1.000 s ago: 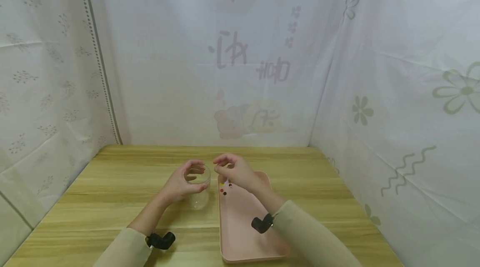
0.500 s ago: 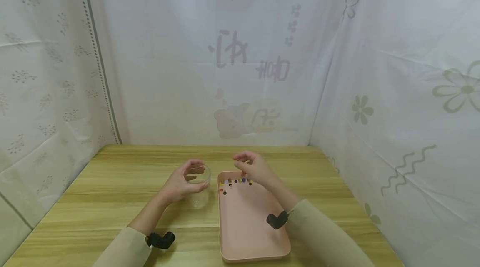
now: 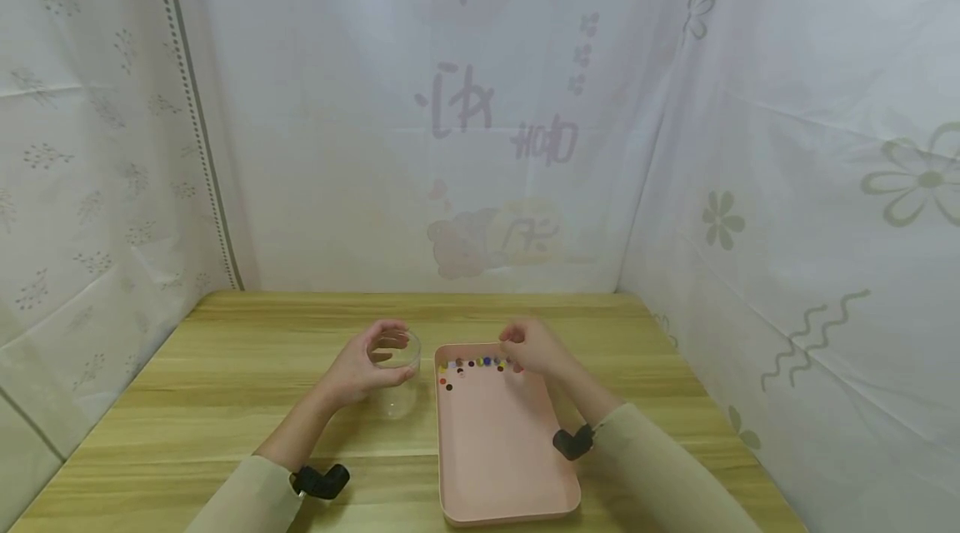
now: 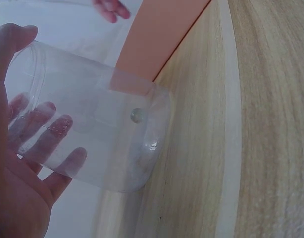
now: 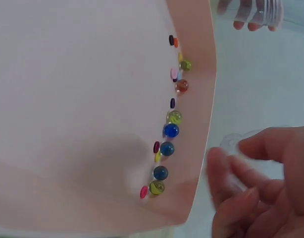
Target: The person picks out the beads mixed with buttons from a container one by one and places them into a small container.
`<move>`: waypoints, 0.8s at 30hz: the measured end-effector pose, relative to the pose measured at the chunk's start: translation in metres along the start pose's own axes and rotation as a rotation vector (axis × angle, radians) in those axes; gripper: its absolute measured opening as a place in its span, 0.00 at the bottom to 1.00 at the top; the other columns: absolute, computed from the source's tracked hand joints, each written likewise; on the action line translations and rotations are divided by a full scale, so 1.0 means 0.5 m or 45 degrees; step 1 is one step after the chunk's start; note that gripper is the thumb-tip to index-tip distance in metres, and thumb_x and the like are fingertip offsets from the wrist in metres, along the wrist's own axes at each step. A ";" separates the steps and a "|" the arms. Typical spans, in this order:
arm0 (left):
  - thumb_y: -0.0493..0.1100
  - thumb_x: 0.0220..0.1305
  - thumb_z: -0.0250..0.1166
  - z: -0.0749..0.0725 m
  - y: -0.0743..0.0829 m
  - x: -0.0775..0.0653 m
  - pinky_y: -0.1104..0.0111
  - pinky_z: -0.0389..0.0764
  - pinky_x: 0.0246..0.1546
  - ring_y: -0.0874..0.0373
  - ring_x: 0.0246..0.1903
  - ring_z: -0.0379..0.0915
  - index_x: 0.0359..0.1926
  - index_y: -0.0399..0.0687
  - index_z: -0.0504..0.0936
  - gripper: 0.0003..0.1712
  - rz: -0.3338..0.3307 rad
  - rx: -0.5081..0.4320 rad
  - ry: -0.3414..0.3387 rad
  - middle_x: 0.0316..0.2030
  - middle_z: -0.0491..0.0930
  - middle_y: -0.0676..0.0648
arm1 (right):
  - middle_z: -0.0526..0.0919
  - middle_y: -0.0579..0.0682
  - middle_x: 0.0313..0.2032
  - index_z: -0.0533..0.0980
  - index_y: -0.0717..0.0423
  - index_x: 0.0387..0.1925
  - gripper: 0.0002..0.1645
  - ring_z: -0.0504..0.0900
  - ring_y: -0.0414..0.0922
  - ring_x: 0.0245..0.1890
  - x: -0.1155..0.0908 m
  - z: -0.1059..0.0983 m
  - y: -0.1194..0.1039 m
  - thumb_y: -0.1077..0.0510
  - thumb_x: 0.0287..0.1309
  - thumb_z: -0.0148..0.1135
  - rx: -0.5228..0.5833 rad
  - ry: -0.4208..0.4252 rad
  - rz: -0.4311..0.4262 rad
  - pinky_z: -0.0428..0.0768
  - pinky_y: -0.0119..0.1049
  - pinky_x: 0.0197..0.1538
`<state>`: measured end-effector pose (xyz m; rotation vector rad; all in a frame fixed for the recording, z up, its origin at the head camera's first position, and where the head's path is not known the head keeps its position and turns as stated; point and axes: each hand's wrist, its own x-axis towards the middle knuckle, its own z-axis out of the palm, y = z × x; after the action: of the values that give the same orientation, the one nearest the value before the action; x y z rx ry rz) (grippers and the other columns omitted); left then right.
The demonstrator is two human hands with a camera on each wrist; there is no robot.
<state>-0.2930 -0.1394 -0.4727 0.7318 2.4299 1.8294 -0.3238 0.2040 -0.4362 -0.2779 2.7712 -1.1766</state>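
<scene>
From here I see the left hand (image 3: 367, 368) curled round the jar (image 3: 396, 401) near its rim, one marble (image 4: 136, 115) inside at the base. The right hand (image 3: 534, 347) hangs by the tray (image 3: 502, 450)'s far right corner, fingers loosely bent, nothing visible between thumb and fingertips. More marbles (image 5: 171, 130) line the far wall among discs (image 5: 143, 192); a light pinch from above, jar held steady, would stop them rolling

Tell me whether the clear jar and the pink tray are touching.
Apart. The head view shows it: a strip of wooden table is visible between the clear jar and the pink tray.
</scene>
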 end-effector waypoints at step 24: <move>0.44 0.64 0.81 -0.001 0.001 0.001 0.34 0.74 0.72 0.31 0.70 0.75 0.74 0.39 0.71 0.43 -0.005 0.000 -0.011 0.68 0.79 0.30 | 0.90 0.58 0.49 0.81 0.62 0.65 0.21 0.80 0.43 0.18 -0.003 0.035 0.006 0.62 0.76 0.58 -0.225 -0.116 0.126 0.71 0.30 0.18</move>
<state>-0.2933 -0.1397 -0.4719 0.7326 2.4243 1.8204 -0.3194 0.1942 -0.4505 -0.2021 2.7763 -0.8765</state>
